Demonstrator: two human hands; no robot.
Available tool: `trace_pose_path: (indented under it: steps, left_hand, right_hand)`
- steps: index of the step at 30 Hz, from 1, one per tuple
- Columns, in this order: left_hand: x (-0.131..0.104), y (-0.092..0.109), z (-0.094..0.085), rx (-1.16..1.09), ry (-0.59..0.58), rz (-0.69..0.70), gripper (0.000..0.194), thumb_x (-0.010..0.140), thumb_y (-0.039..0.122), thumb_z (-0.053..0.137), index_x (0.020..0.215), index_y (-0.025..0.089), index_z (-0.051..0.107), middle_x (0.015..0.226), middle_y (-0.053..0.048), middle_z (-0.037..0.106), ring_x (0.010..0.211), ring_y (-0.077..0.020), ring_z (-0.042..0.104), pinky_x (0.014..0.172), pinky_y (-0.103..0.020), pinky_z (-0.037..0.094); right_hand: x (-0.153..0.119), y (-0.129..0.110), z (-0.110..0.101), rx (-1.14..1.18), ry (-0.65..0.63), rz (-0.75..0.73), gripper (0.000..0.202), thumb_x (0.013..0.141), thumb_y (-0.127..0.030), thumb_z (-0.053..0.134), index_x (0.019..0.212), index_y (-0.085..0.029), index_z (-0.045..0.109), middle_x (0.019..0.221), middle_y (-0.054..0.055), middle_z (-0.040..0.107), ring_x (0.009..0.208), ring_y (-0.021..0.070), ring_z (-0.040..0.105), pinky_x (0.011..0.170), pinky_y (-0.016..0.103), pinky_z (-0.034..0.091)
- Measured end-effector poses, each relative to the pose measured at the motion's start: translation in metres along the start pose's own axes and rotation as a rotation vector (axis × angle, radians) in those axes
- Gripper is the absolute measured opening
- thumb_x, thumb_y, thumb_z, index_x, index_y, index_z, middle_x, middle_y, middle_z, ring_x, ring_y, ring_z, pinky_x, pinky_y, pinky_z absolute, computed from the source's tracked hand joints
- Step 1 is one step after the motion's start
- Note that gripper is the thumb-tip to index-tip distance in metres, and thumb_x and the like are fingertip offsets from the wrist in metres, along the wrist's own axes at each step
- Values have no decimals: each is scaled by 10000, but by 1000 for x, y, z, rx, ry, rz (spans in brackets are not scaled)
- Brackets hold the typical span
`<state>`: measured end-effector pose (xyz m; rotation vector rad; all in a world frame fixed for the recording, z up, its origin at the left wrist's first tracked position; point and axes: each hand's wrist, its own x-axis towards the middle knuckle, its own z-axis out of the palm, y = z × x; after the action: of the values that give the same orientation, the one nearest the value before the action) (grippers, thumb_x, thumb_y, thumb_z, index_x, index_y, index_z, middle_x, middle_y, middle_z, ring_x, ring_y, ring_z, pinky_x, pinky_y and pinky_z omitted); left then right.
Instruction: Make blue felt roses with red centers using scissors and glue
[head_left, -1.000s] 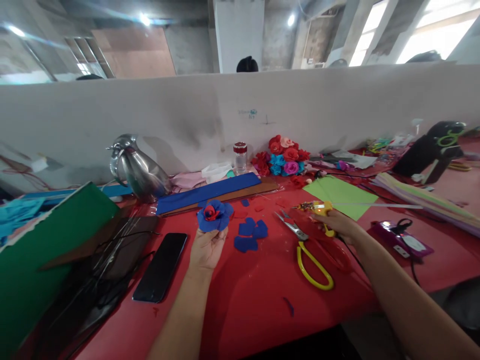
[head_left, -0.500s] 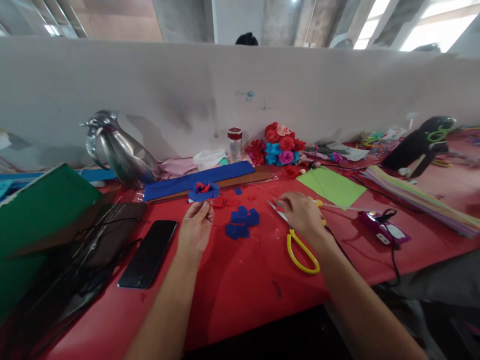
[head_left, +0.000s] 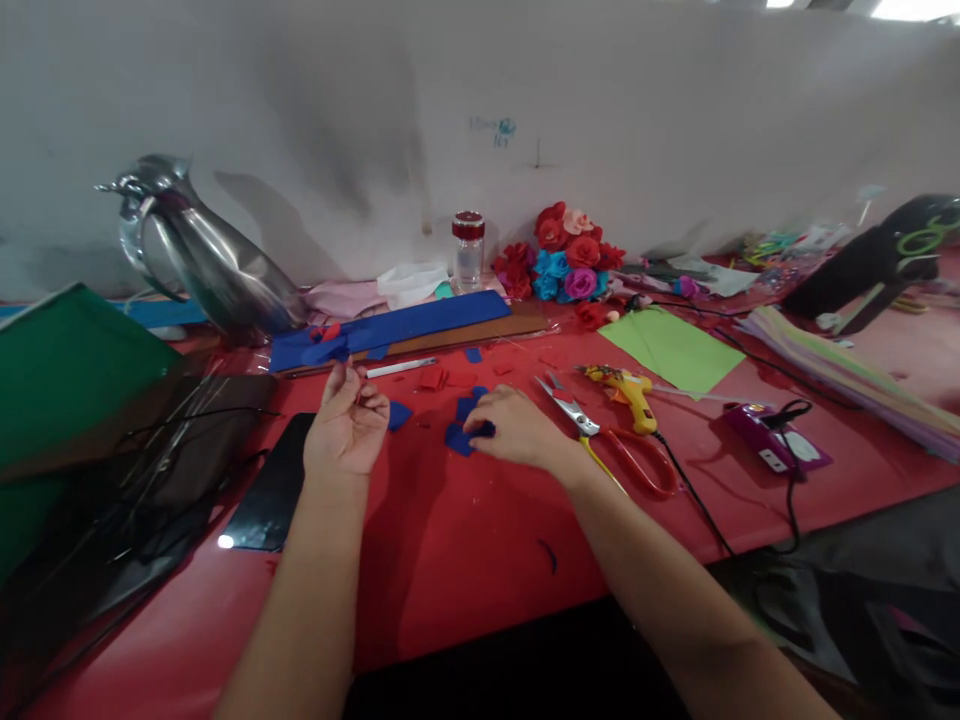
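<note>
My left hand pinches a flower with blue petals and a red centre at its fingertips, above the blue strip. What it grips the flower by is too small to make out. My right hand is over the small pile of blue petals, with thumb and fingers closed on one of them. Its fingers partly hide the pile. A single blue petal lies beside my left hand. Scissors rest to the right of my right hand, near a yellow glue gun.
Blue strip, white pen and red scraps lie behind the hands. Farther back stand a metal jug, a jar and a flower bunch. A phone lies left, green paper and a purple power box right.
My right hand has moved left from the scissors to the blue petals, uncovering the glue gun. My left hand has shifted left with the flower. The view has tilted down.
</note>
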<state>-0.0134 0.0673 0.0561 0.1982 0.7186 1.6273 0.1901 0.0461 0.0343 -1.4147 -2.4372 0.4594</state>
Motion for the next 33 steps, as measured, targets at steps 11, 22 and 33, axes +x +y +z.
trace_pose_path:
  steps: [11, 22, 33]
  left_hand:
    - [-6, -7, 3, -11, 26, -65, 288, 873, 29, 508, 696, 211, 644, 647, 43, 633, 478, -34, 498, 459, -144, 387]
    - [-4, -11, -2, 91, -42, -64, 186, 791, 46, 640, 717, 217, 649, 662, 50, 628, 472, -26, 488, 461, -141, 399]
    - [-5, -14, -2, 117, -24, -112, 193, 749, 36, 675, 706, 223, 659, 681, 44, 641, 483, -28, 497, 455, -132, 394]
  right_hand:
    - [-2, 2, -8, -68, -34, 288, 148, 764, -269, 691, 888, -190, 705, 938, 87, 714, 931, 253, 603, 781, 330, 431]
    - [-1, 0, -13, 326, 160, 297, 101, 768, -131, 577, 808, -191, 648, 746, -2, 676, 684, 124, 605, 623, 225, 418]
    - [-1, 3, -1, 141, 87, 336, 71, 769, -156, 619, 721, -206, 637, 782, 37, 690, 741, 177, 640, 594, 257, 400]
